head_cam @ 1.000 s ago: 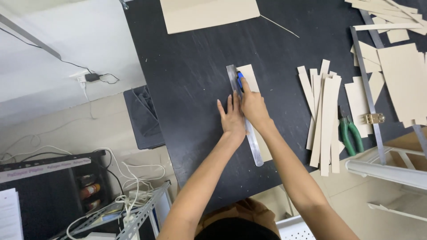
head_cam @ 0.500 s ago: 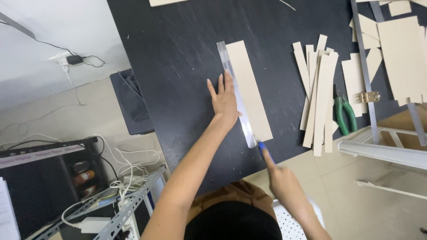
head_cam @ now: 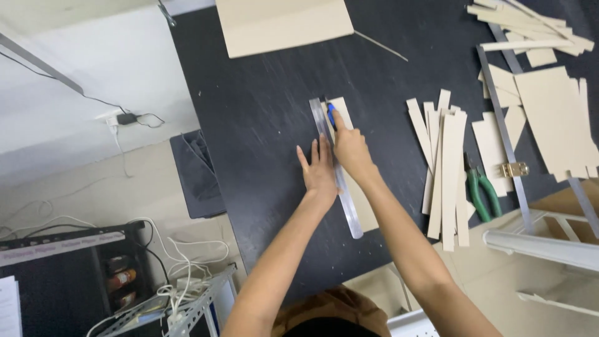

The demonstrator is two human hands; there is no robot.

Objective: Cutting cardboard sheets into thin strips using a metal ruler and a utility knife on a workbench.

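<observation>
A long metal ruler (head_cam: 347, 206) lies lengthwise on a tan cardboard piece (head_cam: 342, 111) on the black table (head_cam: 262, 112). My left hand (head_cam: 319, 171) presses flat on the ruler, fingers spread. My right hand (head_cam: 350, 148) grips a blue-handled cutter (head_cam: 331, 114) whose tip rests at the far end of the cardboard, right against the ruler's edge.
A pile of cut cardboard strips (head_cam: 444, 168) lies to the right, with green-handled pliers (head_cam: 482, 190) beside it. More cardboard pieces (head_cam: 552, 118) and metal bars (head_cam: 502, 134) sit at the far right. A large cardboard sheet (head_cam: 284, 25) lies at the table's far edge. Cables and a shelf are on the floor to the left.
My right hand, half a second ago off the table's near edge with the cutter, has returned to the far end of the cardboard. My left hand has stayed on the ruler.
</observation>
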